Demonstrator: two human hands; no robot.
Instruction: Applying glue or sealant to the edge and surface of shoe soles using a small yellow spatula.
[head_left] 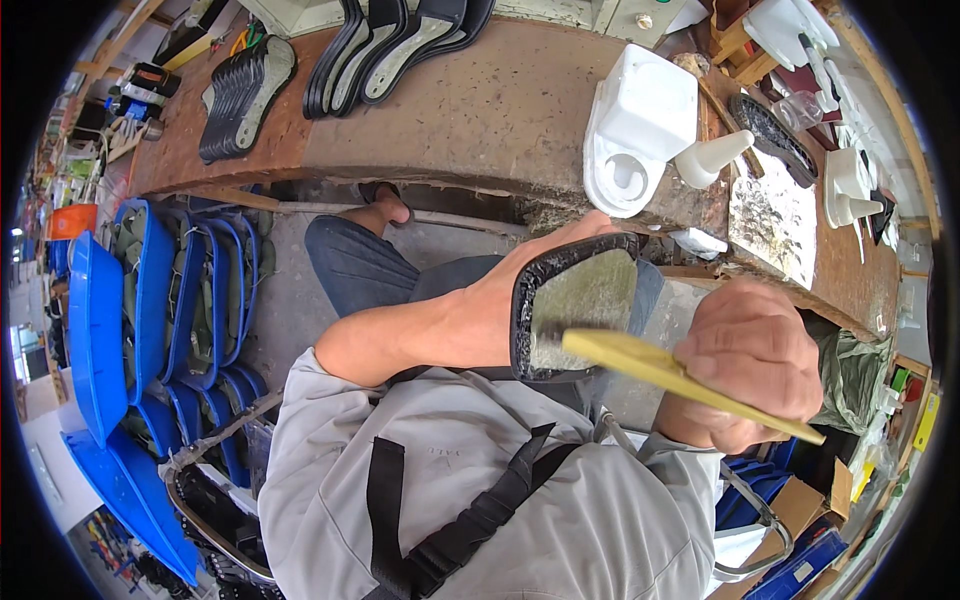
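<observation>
My left hand (535,250) holds up a shoe sole (585,300) with a raised black rim and a grey-green middle, its face turned up at my lap. Most of that hand's fingers are hidden behind it. My right hand (755,350) is closed around a flat yellow stick (640,362), whose broad end lies over the sole's lower part. Motion blurs that end, so I cannot tell whether it touches. Beyond the sole, at the bench edge, stands a white plastic container (640,110) with a round opening.
Stacked black-and-grey soles (250,100) and more soles (410,50) lie on the curved brown workbench (500,110). At its right are a white cone-shaped nozzle (708,160), a dark sole (770,135) and stained paper (775,215). Blue trays (95,330) with green pieces stand at left.
</observation>
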